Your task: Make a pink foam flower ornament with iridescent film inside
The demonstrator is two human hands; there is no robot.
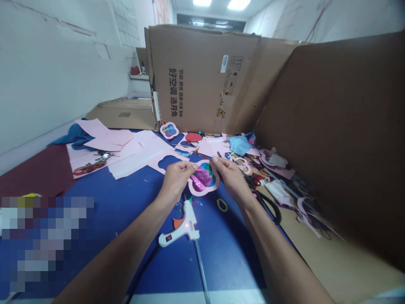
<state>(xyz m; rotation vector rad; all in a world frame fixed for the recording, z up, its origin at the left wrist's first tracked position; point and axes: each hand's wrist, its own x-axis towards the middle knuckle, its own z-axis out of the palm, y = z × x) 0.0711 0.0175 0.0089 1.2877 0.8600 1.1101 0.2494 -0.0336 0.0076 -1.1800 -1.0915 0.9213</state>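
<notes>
Bare forearms (110, 257): reaching toward 12 o'clock.
Left hand (176, 181): we are pinching the pink scalloped paper frame (204, 178) at 10 o'clock.
Right hand (230, 177): we are pinching it at 2 o'clock.

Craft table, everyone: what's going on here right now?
A person pinches a pink scalloped paper frame with a shiny foil centre between the left hand and right hand, over a blue mat. A white hot glue gun lies on the mat below, black-handled scissors lie near the right hand, and a similar frame sits by the cardboard beyond.
</notes>
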